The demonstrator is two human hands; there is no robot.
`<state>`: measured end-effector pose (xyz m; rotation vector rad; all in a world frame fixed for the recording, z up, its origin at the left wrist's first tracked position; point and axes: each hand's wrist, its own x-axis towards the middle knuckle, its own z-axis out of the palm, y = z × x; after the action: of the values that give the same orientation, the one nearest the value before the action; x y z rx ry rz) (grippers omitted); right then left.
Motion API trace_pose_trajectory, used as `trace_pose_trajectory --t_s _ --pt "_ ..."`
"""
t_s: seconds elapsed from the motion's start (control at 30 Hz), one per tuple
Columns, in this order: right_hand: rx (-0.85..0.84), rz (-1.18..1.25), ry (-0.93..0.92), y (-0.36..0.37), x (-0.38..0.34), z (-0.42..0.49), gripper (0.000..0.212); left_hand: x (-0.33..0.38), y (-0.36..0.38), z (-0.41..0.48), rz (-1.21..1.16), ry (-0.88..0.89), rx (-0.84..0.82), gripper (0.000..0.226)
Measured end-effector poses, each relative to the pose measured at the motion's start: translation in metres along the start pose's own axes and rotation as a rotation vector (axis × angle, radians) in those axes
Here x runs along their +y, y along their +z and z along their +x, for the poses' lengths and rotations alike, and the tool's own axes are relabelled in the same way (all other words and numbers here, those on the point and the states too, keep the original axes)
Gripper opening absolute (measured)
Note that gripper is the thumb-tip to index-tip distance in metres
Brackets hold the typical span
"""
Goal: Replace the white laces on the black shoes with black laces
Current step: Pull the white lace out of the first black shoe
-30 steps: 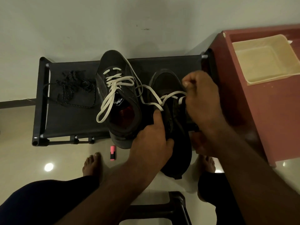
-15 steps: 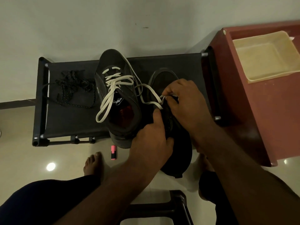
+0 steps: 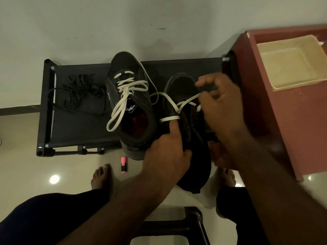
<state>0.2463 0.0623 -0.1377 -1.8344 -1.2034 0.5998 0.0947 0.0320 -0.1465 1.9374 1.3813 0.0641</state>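
The left hand [image 3: 166, 152] grips the held shoe [image 3: 182, 85] at its collar, fingers wrapped round the side and the thumb pointing up toward the toe. The right hand [image 3: 221, 106] is blurred. Its fingers are curled above the tongue and pinch the loosened white lace [image 3: 169, 119], which runs in slack loops across the eyelets and over the left thumb.

There are two black shoes. The held shoe overhangs the near edge of the worktop [image 3: 74, 128], a low frame with a black fabric top. The laced shoe [image 3: 127, 68] stands just beside it, touching it, toe toward the wall. Its threaded white lace [image 3: 124, 92] crosses the eyelets, and one long loop hangs over the side. That makes two white laces, one in each shoe.

The black laces [image 3: 79, 91] lie in one tangled heap on the far left of the worktop, well apart from the shoes. How many there are cannot be told.

Two bare feet rest on the tiled floor [image 3: 26, 156], and one small pink and black object [image 3: 123, 164] lies between them. One red-brown cabinet [image 3: 283, 129] carries one cream tray [image 3: 290, 62].
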Motion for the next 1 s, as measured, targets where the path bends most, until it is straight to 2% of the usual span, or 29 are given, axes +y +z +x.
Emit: trace_pose_trajectory --t_s 0.07,0.13,0.3,0.4,0.53,0.6,0.67,0.7,0.77,0.83,0.9,0.93,1.0 --pt "-0.233 -0.220 -0.102 0.008 0.009 -0.002 0.026 0.000 0.000 0.000 0.005 0.006 0.002 0.067" --pt "-0.333 -0.284 -0.106 0.013 0.014 -0.003 0.027 0.000 -0.001 0.000 0.003 0.004 0.002 0.065" --pt "-0.247 -0.356 -0.206 0.013 0.016 -0.001 0.016 0.000 -0.001 0.001 -0.007 0.008 0.003 0.074" --pt "-0.121 -0.141 -0.112 0.011 0.004 -0.002 0.015 0.000 -0.001 0.000 -0.019 0.004 0.004 0.074" --pt "0.304 0.507 0.392 -0.006 -0.001 0.010 0.021 -0.001 -0.002 -0.001 -0.047 0.006 0.000 0.070" --pt "0.454 0.534 0.479 -0.014 0.003 0.014 0.019 -0.002 -0.001 0.000 -0.054 0.002 -0.007 0.072" --pt "0.486 0.368 0.331 -0.017 0.002 0.011 0.017 -0.002 0.000 0.000 -0.049 -0.004 -0.009 0.075" --pt "0.433 0.307 0.216 -0.016 0.000 0.008 0.019 -0.002 0.000 0.000 -0.047 -0.004 -0.008 0.076" --pt "0.186 0.164 0.059 -0.009 -0.005 0.001 0.023 -0.001 0.000 0.000 -0.035 -0.002 -0.009 0.077" --pt "-0.084 -0.090 -0.068 0.001 0.000 -0.003 0.022 0.000 -0.001 0.000 -0.029 -0.002 -0.012 0.079" --pt "-0.289 -0.236 -0.129 0.009 0.012 -0.003 0.022 -0.001 -0.001 0.001 -0.016 0.005 -0.007 0.078" --pt "-0.340 -0.255 -0.110 0.011 0.015 -0.003 0.021 -0.001 -0.001 0.001 -0.014 0.006 -0.005 0.077" --pt "-0.319 -0.285 -0.089 0.011 0.016 -0.002 0.018 -0.001 -0.001 0.001 -0.013 0.005 -0.003 0.076"
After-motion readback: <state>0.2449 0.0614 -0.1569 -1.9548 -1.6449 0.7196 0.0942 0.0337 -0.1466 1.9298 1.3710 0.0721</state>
